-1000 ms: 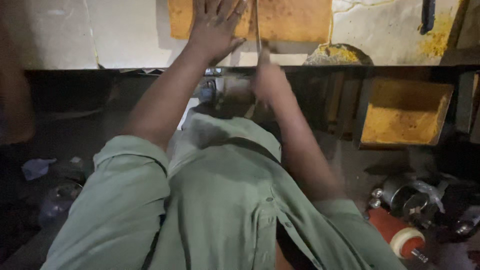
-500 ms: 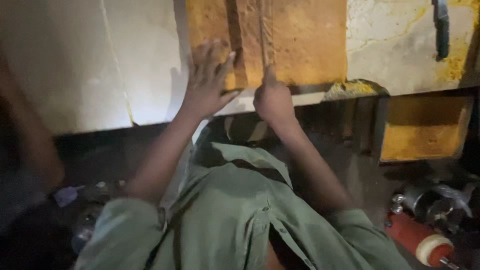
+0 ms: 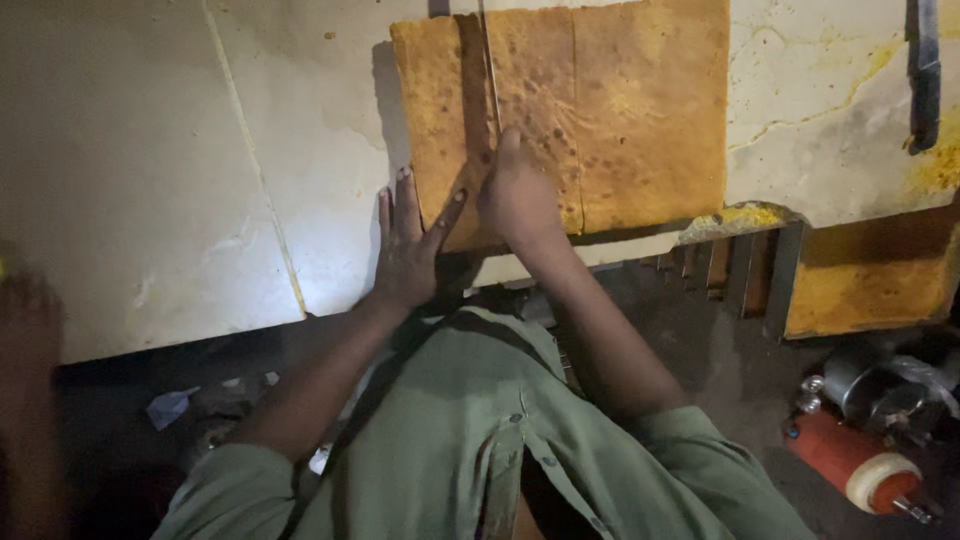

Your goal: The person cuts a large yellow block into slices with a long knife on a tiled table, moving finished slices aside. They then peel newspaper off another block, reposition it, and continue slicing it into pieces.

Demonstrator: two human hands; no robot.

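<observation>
A flat orange-yellow slab [image 3: 640,110] lies on a white stone tabletop [image 3: 150,180], reaching its near edge. A straight cut line runs down the slab's left part. My left hand [image 3: 410,250] lies flat with its fingers spread. The thumb rests on the slab's left strip and the fingers lie on the tabletop beside it. My right hand [image 3: 520,200] is closed near the slab's front edge, index finger stretched along a thin blade [image 3: 488,70] standing in the cut line. Its handle is hidden in my fist.
A dark long tool [image 3: 925,70] lies on the tabletop at the far right. Below the table at right are another orange slab [image 3: 870,280], metal pots [image 3: 880,385] and a red-and-white cylinder [image 3: 860,470]. Another person's blurred arm [image 3: 25,380] is at the left edge.
Both hands have drawn back toward the slab's near edge. My left hand slid off the top of the slab to its left side. More of the tabletop has come into view.
</observation>
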